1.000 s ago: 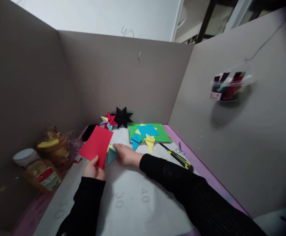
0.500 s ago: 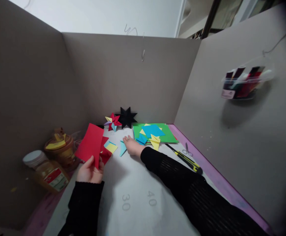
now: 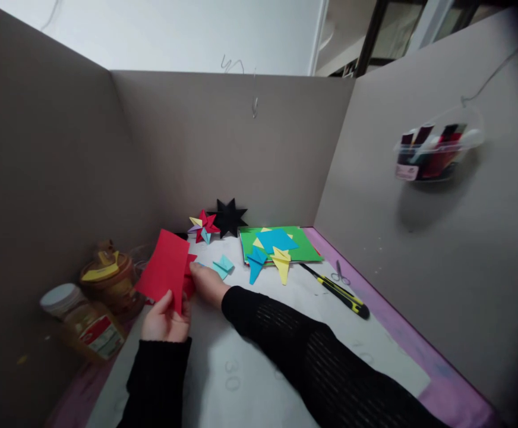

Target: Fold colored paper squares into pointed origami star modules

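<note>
My left hand (image 3: 165, 318) pinches a red sheet of paper (image 3: 163, 264) at its lower edge, thumb in front, and holds it up above the table. More red paper (image 3: 190, 278) shows just behind that sheet. My right hand (image 3: 209, 284) is beside it, fingers bent together and pointing left; what they hold or touch is hidden. A sliver of blue paper shows by its fingertips. Close to this hand lies a folded light-blue piece (image 3: 224, 266). Farther right are a folded blue piece (image 3: 256, 263) and a folded yellow piece (image 3: 281, 263).
Green paper sheets (image 3: 304, 246) carry a blue square (image 3: 277, 241). Behind stand a red multicoloured paper star (image 3: 204, 226) and a black star (image 3: 229, 217). A cutter knife (image 3: 337, 292) and scissors (image 3: 341, 274) lie right. A jar (image 3: 83, 321) and pot (image 3: 110, 273) stand left; grey panels surround the table.
My right hand has moved left from the light-blue piece toward the red paper, covering where the yellow-and-blue square lay. The light-blue, blue and yellow folded pieces are now uncovered. My left hand keeps the red sheet.
</note>
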{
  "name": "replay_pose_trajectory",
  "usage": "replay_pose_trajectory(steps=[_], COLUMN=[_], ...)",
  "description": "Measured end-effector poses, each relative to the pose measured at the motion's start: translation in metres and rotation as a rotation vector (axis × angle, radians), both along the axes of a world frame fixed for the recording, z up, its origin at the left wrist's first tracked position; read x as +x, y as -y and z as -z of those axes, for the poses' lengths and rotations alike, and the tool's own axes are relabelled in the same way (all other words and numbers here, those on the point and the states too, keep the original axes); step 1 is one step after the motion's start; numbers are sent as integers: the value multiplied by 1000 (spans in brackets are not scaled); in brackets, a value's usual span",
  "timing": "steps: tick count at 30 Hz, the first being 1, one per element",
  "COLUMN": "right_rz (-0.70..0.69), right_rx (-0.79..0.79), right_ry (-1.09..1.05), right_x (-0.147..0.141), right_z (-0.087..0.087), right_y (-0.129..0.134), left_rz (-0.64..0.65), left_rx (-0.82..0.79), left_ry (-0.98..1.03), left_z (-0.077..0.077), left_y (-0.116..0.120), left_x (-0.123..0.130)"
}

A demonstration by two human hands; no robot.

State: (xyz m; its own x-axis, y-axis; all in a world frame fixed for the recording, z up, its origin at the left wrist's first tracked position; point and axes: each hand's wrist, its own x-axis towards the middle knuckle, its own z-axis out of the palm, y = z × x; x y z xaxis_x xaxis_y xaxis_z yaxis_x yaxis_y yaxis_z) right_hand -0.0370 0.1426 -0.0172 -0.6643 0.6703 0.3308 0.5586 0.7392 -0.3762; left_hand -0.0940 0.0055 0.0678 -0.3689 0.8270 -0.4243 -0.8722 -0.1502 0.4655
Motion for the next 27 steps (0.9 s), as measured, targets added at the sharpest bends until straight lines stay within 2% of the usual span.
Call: replay_pose_trajectory(steps=[3,7,9,10,12,14,19,22,27], right_rz=[53,-13,42,117,236,222,179,151,21], right_rx=[71,116,173,187,145,77,62,56,118], right_ry=[95,127,103,98,167,264,296,287,111], right_x=[-1,8,18,25,39,54,81,75,29], right_z=[-9,-9,-5,-2,2,4,-3,-9,-6], right_y=[-16,-19,-18,-18,-23,-32,-51,-49,-33], left_rz=[12,24,9,0,-11,-10,-37,-39,-8], left_rx=[-8,1,21,32,44,40,39,41,1], left_ry=[1,22,31,32,30,34,37,26,21], left_z=[0,-2,-4,-4,-4,-3,-3,-2,1], left_y=[-1,1,2,2,2,2,2,0,-1], left_x=[4,2,0,-1,-1,-1,-2,-3,1])
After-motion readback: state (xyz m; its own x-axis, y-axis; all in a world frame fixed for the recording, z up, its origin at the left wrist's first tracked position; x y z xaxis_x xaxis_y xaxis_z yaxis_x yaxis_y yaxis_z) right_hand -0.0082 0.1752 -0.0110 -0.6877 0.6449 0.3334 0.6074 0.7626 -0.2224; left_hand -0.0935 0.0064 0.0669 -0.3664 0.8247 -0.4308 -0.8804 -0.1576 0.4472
